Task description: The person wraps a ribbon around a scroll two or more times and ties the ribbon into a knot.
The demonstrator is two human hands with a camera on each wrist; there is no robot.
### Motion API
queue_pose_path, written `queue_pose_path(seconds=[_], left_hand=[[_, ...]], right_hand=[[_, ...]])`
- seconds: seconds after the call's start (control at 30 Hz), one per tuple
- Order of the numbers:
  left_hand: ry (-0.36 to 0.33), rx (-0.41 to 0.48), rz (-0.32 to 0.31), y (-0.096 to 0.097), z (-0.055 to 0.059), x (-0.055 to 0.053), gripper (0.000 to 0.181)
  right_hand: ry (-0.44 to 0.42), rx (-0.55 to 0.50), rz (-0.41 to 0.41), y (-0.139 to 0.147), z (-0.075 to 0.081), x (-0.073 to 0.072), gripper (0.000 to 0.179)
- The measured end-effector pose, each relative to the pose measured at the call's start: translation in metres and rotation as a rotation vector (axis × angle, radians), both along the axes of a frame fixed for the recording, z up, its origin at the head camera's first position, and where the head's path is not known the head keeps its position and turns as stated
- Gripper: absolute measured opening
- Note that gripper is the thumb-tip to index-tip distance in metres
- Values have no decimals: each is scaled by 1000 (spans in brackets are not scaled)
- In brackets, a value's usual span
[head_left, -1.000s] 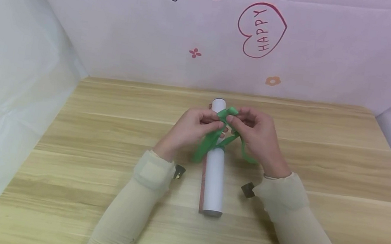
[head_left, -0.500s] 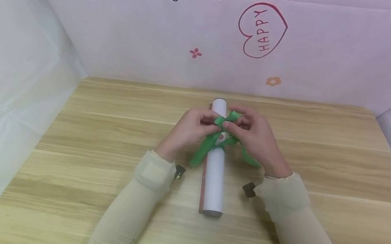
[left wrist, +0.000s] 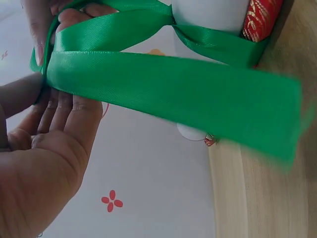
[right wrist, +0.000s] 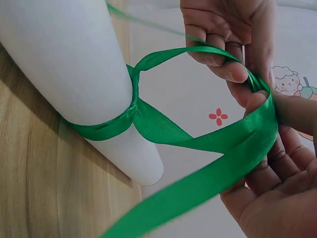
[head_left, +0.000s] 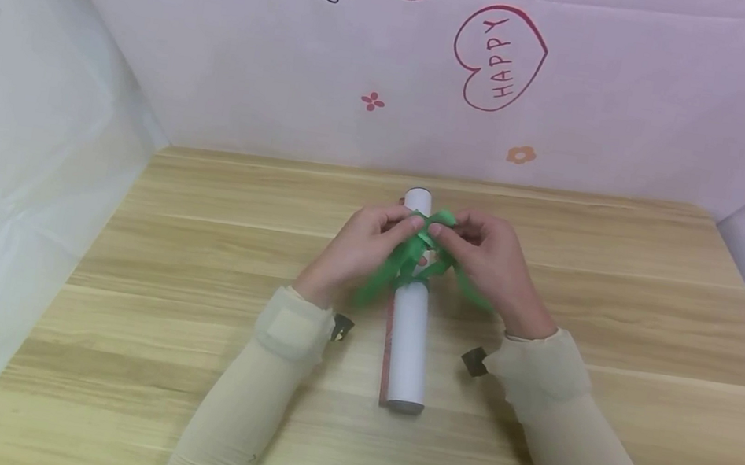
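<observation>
A white paper roll (head_left: pixel 409 345) with a red, gold-patterned edge (left wrist: pixel 261 20) lies lengthwise on the table. Round its middle runs a green satin ribbon (right wrist: pixel 106 129), crossed or knotted on top, with both ends drawn up. Above the roll, my left hand (head_left: pixel 362 245) pinches one part of the ribbon between thumb and fingers. Close beside it, my right hand (head_left: pixel 492 256) pinches another folded part. The fingertips of both hands nearly meet. Loose tails hang to either side; the left tail (left wrist: pixel 198 94) shows broad and flat in the left wrist view.
The wooden table (head_left: pixel 147 360) extends around the roll. Behind it stands a white printed cloth (head_left: pixel 259 73) with a heart and flowers, and another white cloth (head_left: pixel 11 158) hangs at the left. Dark wrist cameras (head_left: pixel 474 361) sit by the sleeves.
The left thumb has moved up onto the ribbon by the right thumb, and the ribbon between the hands has been refolded. The left tail swings slightly. The roll stays put.
</observation>
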State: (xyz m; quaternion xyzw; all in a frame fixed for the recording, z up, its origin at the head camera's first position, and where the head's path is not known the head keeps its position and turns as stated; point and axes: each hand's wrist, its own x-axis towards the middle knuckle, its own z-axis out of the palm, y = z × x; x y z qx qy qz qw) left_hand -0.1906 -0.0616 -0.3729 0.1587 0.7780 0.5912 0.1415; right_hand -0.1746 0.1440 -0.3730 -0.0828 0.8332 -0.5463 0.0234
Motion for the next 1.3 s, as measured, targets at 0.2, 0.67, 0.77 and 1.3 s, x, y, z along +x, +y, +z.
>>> queue_pose_path(seconds=[0.2, 0.67, 0.77, 1.3], left_hand=[[0, 17, 47, 3, -1, 0, 26], [30, -57, 148, 11, -6, -2, 23], [60, -49, 143, 10, -7, -1, 22], [163, -75, -54, -1, -5, -3, 39]], right_hand=[[10, -27, 10, -1, -2, -1, 31], [42, -36, 73, -2, -5, -1, 24], [38, -33, 75, -3, -6, -1, 25], [-36, -14, 7, -2, -3, -1, 32]])
